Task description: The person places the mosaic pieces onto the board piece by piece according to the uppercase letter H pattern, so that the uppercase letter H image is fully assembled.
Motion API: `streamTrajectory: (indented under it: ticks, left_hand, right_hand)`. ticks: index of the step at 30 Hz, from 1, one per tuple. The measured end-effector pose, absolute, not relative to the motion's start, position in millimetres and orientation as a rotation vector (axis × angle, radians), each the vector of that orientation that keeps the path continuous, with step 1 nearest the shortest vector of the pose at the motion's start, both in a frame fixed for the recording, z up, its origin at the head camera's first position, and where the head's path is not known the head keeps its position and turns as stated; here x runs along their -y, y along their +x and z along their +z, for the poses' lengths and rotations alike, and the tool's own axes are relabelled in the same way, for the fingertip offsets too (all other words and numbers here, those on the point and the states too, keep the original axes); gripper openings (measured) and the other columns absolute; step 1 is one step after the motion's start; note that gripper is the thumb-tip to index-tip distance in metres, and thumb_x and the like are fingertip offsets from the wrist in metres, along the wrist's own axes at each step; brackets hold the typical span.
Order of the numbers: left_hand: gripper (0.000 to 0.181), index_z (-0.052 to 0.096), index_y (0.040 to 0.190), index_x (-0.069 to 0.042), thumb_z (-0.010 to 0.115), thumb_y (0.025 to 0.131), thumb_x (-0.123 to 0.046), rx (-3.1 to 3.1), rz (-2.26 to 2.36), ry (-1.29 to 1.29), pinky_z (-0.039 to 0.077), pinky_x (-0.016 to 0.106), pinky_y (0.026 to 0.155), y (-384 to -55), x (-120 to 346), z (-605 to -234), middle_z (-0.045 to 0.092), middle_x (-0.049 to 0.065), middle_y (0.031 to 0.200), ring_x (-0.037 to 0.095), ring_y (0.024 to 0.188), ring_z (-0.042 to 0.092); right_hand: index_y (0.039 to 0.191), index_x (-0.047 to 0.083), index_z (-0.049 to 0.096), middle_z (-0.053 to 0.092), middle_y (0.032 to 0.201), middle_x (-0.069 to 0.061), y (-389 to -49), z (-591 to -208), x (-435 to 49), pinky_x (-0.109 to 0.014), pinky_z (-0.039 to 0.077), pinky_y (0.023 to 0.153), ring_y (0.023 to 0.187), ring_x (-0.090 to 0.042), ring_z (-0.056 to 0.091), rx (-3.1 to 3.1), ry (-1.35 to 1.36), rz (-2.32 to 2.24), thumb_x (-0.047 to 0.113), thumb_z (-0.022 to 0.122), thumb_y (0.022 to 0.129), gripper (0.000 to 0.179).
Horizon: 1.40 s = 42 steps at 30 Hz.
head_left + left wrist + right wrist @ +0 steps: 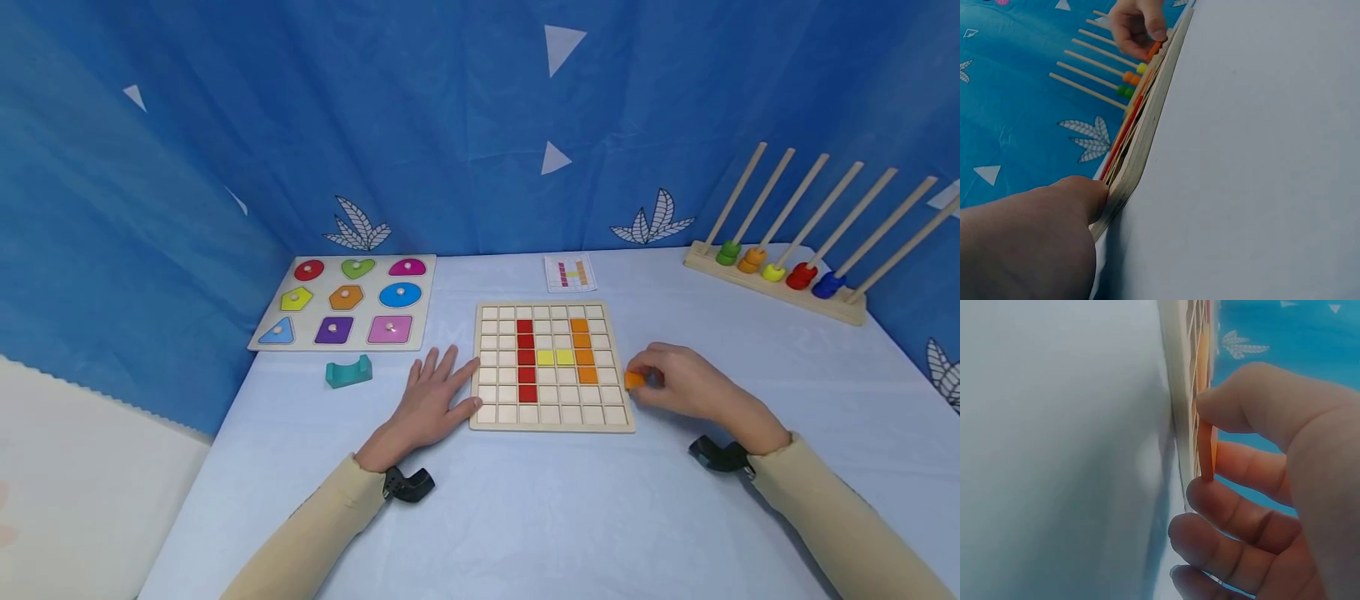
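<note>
A wooden grid board lies in front of me, with red tiles in one column, two yellow tiles beside them, and several orange tiles in a column to the right. My right hand pinches an orange tile between thumb and fingers at the board's right edge. With fingers spread, my left hand rests at the left edge, its thumb touching the frame in the left wrist view. A small picture card showing the same coloured pattern lies behind the board.
A shape puzzle with knobbed pieces lies at the back left, and a teal block with a curved notch sits in front of it. At the back right stands a wooden rack with tall pegs and coloured rings. A blue curtain hangs behind the table.
</note>
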<state>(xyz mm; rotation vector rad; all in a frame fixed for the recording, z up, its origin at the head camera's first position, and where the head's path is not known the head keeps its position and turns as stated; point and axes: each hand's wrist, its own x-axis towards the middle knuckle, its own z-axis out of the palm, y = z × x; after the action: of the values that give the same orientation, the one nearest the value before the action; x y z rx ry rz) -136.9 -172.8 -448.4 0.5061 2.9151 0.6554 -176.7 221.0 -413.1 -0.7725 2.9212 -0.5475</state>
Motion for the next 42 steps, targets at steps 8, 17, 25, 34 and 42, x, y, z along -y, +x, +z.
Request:
streamTrajectory:
  ticks: [8, 17, 25, 34, 42]
  left_hand:
    - [0.066, 0.039, 0.158, -0.021, 0.057, 0.099, -0.045, -2.91, 0.655, 0.5, 0.006, 0.069, 0.124, -137, 173, -449, 0.021, 0.019, 0.17, 0.047, 0.158, 0.006]
    - [0.066, 0.04, 0.158, -0.02, 0.057, 0.099, -0.045, -2.917, 0.659, 0.504, 0.006, 0.07, 0.123, -137, 173, -450, 0.022, 0.02, 0.17, 0.048, 0.158, 0.007]
    - [0.066, 0.04, 0.158, -0.02, 0.056, 0.099, -0.046, -2.915, 0.66, 0.504, 0.006, 0.069, 0.123, -137, 173, -449, 0.021, 0.019, 0.17, 0.047, 0.158, 0.006]
    - [0.066, 0.04, 0.158, -0.02, 0.056, 0.099, -0.045, -2.918, 0.665, 0.506, 0.006, 0.07, 0.123, -138, 173, -449, 0.022, 0.02, 0.17, 0.048, 0.158, 0.007]
    - [0.066, 0.041, 0.158, -0.02, 0.057, 0.099, -0.045, -2.93, 0.659, 0.512, 0.008, 0.07, 0.123, -138, 173, -450, 0.023, 0.02, 0.169, 0.048, 0.158, 0.008]
  right_hand:
    - [0.103, 0.011, 0.077, 0.061, 0.082, 0.006, -178, -410, -205, -0.021, 0.041, 0.061, 0.072, -0.008, 0.048, -2.872, -0.874, -0.579, 0.021, 0.081, 0.081, 0.024]
    - [0.106, 0.011, 0.077, 0.066, 0.089, 0.004, -179, -408, -187, -0.02, 0.044, 0.063, 0.073, -0.008, 0.05, -2.815, -0.941, -0.568, 0.02, 0.079, 0.083, 0.025]
    - [0.105, 0.011, 0.078, 0.06, 0.081, 0.006, -180, -413, -181, -0.02, 0.04, 0.061, 0.071, -0.007, 0.047, -2.813, -1.026, -0.571, 0.022, 0.082, 0.083, 0.025]
    - [0.105, 0.011, 0.078, 0.063, 0.085, 0.006, -179, -413, -177, -0.021, 0.041, 0.062, 0.073, -0.006, 0.047, -2.806, -1.03, -0.555, 0.023, 0.081, 0.083, 0.025]
    - [0.104, 0.012, 0.078, 0.06, 0.082, 0.007, -178, -413, -176, -0.02, 0.039, 0.06, 0.069, -0.004, 0.046, -2.787, -1.056, -0.565, 0.023, 0.081, 0.082, 0.025]
